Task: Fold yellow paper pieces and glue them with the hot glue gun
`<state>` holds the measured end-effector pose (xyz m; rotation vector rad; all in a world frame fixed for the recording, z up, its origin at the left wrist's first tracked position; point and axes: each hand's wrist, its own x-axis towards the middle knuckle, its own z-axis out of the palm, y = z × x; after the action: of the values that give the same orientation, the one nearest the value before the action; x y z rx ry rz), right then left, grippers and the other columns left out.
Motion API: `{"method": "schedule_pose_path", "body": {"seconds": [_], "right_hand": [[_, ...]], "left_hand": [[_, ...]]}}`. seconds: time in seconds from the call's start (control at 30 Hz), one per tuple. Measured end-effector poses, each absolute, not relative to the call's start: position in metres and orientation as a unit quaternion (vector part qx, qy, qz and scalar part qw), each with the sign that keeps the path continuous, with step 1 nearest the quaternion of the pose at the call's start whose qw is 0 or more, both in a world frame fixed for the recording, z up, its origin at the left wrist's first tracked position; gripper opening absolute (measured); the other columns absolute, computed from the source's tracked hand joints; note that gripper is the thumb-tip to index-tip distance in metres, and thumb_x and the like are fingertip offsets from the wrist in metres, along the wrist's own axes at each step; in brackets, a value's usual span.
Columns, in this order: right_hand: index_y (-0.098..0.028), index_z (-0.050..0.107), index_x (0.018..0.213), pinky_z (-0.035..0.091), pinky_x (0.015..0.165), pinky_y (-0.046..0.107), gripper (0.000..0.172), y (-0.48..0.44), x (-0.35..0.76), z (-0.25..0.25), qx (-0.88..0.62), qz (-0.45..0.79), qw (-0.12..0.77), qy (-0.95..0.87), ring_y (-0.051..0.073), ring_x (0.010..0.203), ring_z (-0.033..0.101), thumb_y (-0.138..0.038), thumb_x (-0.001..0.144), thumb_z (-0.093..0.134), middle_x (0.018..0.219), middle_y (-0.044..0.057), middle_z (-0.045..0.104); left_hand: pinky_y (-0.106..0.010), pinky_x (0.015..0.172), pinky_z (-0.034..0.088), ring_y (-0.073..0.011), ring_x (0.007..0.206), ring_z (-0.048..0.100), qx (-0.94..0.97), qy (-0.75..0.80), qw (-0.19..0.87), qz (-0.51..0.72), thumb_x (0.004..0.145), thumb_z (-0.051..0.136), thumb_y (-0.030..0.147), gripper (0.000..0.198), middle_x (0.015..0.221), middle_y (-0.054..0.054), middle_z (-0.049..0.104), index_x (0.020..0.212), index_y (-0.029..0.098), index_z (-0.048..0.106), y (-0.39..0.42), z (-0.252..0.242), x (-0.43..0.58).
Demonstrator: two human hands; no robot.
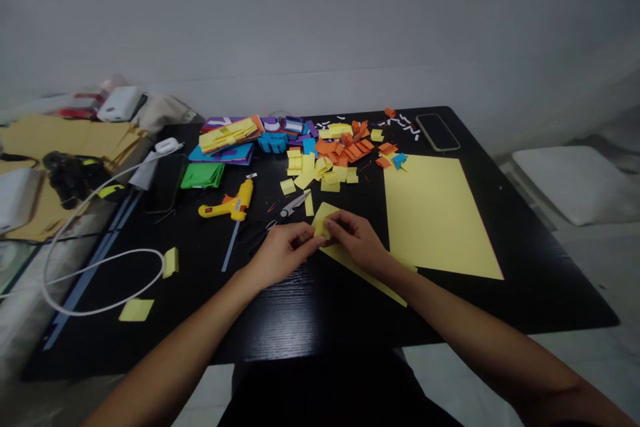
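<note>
My left hand (285, 250) and my right hand (357, 240) meet near the middle of the black table. The fingertips of both pinch a small yellow paper piece (320, 227); its exact folds are partly hidden by the fingers. Under my right hand and forearm lies a long yellow paper strip (370, 275). Just beyond my left hand are open scissors (287, 212), their dark handles partly covered by it. A large yellow paper sheet (440, 213) lies flat to the right. Small folded yellow paper pieces (315, 170) are scattered ahead of my hands.
A yellow glue gun (233, 201) lies left of the scissors. Orange paper pieces (347, 147) and stacked coloured papers (227, 140) sit farther back. A phone (437, 132) rests at the back right. The white cable (105, 253) loops over the left side.
</note>
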<state>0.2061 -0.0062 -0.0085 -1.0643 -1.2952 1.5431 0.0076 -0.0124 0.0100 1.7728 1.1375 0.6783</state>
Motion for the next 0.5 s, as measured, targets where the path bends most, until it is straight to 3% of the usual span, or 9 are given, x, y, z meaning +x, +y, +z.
{"method": "schedule_pose_path", "body": {"seconds": [0.1,0.2,0.33,0.5], "right_hand": [[-0.021,0.067,0.097,0.063,0.07,0.033,0.036,-0.004,0.207,-0.011,-0.415,0.629,0.45,-0.478,0.017,0.077,0.069,-0.053,0.084,0.076,0.087,0.002,0.068],[-0.022,0.063,0.109,0.059,0.062,0.03,0.037,-0.001,0.209,-0.014,-0.429,0.62,0.465,-0.465,0.016,0.072,0.068,-0.042,0.081,0.079,0.078,-0.002,0.064],[-0.022,0.059,0.089,0.047,0.055,0.024,0.023,0.003,0.21,-0.014,-0.456,0.595,0.48,-0.456,0.011,0.058,0.059,-0.033,0.078,0.075,0.071,-0.005,0.062],[-0.019,0.068,0.08,0.046,0.057,0.026,0.013,0.003,0.21,-0.008,-0.48,0.586,0.469,-0.454,0.011,0.058,0.055,-0.03,0.074,0.072,0.07,-0.002,0.066]], "left_hand": [[-0.027,0.068,0.053,-0.018,0.077,0.071,0.737,0.485,0.356,0.307,0.096,0.06,0.035,0.022,0.088,-0.005,0.077,0.102,0.019,0.074,-0.004,0.027,-0.01],[-0.035,0.083,0.057,-0.0238,0.091,0.073,0.735,0.553,0.257,0.296,0.091,0.053,0.022,0.024,0.099,-0.008,0.078,0.105,0.018,0.073,0.01,0.043,-0.039],[-0.049,0.095,0.054,-0.036,0.108,0.068,0.748,0.647,0.064,0.132,0.084,0.052,0.017,0.036,0.117,-0.017,0.071,0.115,0.015,0.069,0.026,0.044,-0.084],[-0.053,0.094,0.053,-0.0428,0.111,0.065,0.725,0.688,0.005,-0.016,0.074,0.057,0.012,0.051,0.122,-0.024,0.067,0.124,0.012,0.067,0.041,0.026,-0.117]]}}
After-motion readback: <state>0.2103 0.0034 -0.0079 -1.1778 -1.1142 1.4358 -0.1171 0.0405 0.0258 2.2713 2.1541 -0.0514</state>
